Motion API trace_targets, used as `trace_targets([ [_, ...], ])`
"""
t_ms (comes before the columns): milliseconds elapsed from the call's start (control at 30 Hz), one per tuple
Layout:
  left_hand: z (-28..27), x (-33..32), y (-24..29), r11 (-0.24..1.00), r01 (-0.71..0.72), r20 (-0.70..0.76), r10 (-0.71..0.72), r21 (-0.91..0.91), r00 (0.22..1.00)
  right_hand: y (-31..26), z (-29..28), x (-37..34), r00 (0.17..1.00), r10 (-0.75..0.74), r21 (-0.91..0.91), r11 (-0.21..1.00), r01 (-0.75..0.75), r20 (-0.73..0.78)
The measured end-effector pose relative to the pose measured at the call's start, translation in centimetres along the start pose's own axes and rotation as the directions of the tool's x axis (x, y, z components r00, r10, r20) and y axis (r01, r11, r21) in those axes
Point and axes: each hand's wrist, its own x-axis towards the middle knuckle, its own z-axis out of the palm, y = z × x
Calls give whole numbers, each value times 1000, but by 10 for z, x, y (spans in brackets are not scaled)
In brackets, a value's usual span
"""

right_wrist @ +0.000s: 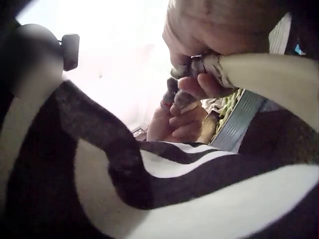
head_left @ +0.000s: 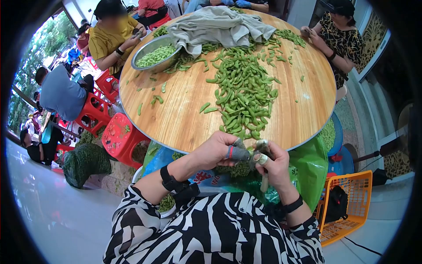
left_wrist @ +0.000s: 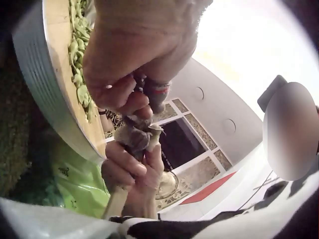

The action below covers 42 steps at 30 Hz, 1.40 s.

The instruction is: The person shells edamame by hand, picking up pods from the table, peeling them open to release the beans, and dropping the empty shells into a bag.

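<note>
Left side of the room: people sit on red stools (head_left: 121, 138) by a bulging dark green sack (head_left: 85, 165), over a pale floor (head_left: 66, 211).
Metal bowl: at the round table's (head_left: 180, 110) far-left edge, holding pale green beans (head_left: 156, 56).
White container: low beside the left forearm, partly hidden, green bits in it.
Writing: a red character (head_left: 202, 177) and letters that look like "ING" on the blue bag (head_left: 154, 163) below the near edge; the rest is covered.
Left hand (head_left: 213, 152): grey-wrapped fingers, one with a red and blue band, bent in and pinching the grey wrapping (head_left: 254, 159).
Grey wrapping: between the hands, just off the table's near edge.
Tabletop: wood grain, green pods (head_left: 244, 94) heaped from the middle to the near edge, a pale cloth (head_left: 220, 27) over the far edge.
Right hand (head_left: 276, 167): fingers curled, gripping a pale strip (head_left: 264, 182) that hangs beneath.
Green bag (head_left: 310, 169): below the near-right edge.
Blue basin (head_left: 338, 132): beyond the right edge, green bits inside.
Orange crate (head_left: 356, 202): far right on the floor, something black within.
</note>
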Motion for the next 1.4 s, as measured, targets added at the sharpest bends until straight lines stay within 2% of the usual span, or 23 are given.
trace_targets([
  [67, 1, 3, -6, 993, 41, 67, -33, -113, 997, -3, 3, 5, 995, -89, -81, 993, 86, -43],
  [100, 3, 3, -7, 993, 40, 66, -33, -112, 997, -3, -2, 6, 998, -28, -67, 997, 31, 52],
  [167, 7, 3, -8, 928, 86, 99, -53, -361, 994, -1, -3, 9, 995, -42, -79, 996, 49, 89],
  [233, 8, 4, -11, 924, 85, 97, -53, -372, 994, -1, -1, 10, 990, -56, -88, 994, 68, 130],
  [300, 9, 2, -12, 919, 80, 95, -46, -386, 994, -4, 1, 9, 994, 1, -77, 997, 8, 110],
  [467, 17, -3, -13, 982, 35, 22, -31, -185, 999, 4, -5, 5, 984, 48, -104, 994, -31, 170],
  [567, 8, -9, -19, 998, 52, 25, -51, -41, 998, -1, 0, 1, 986, -79, -419, 898, 133, 145],
  [600, 7, -14, -15, 997, 68, 23, -69, 39, 997, 0, 1, 1, 986, -80, -419, 898, 134, 144],
  [667, 6, -28, -4, 991, 119, 13, -120, 61, 993, 3, 3, 0, 983, -140, -469, 864, 182, 122],
  [733, -2, -37, 2, 983, 164, -3, -165, 81, 986, 3, 3, -1, 984, -114, -489, 856, 166, 135],
  [800, -16, -42, 2, 991, 39, -129, -22, 125, 991, 2, 0, 0, 985, -91, -509, 847, 155, 149],
  [900, -26, -45, 10, 985, 17, -167, 12, 170, 986, 5, -3, 0, 966, -90, -515, 832, 207, 242],
  [967, -26, -45, 10, 973, 3, -177, 39, 229, 983, 5, 2, 5, 897, -298, -491, 757, 431, 326],
  [1000, -24, -43, 6, 967, -17, -134, 53, 254, 990, 4, 4, 3, 899, -296, -492, 758, 427, 324],
  [1067, -16, -39, 1, 960, -40, -84, 66, 276, 994, 1, 6, 1, 973, -96, -503, 843, 191, 209],
  [1133, -2, -40, 7, 965, -83, -9, 88, 251, 996, -1, 14, 1, 972, -142, -481, 849, 217, 189],
  [1167, 0, -45, 17, 926, 59, -37, -49, 372, 998, -1, 16, 2, 967, -189, -455, 855, 249, 173],
  [1200, -8, -45, 16, 926, 58, -39, -47, 372, 998, -1, 14, 1, 966, -190, -455, 854, 251, 175],
  [1267, -37, -48, 9, 709, -219, -67, 352, 670, 934, 0, 6, -2, 968, -122, -517, 827, 222, 221],
  [1300, -59, -51, 14, 519, -119, -140, 432, 846, 891, -1, 3, -5, 967, -124, -515, 827, 224, 221],
  [1333, -82, -52, 20, 301, 20, -183, 526, 953, 831, -5, 1, -7, 988, -37, -408, 908, 96, 148],
  [1367, -99, -50, 19, 53, 179, -169, 662, 982, 730, -6, -1, -8, 994, 59, -284, 958, -31, 93],
  [1400, -108, -48, 24, -172, 364, -102, 777, 915, 622, -7, -2, -7, 994, 50, -284, 959, -19, 100],
])
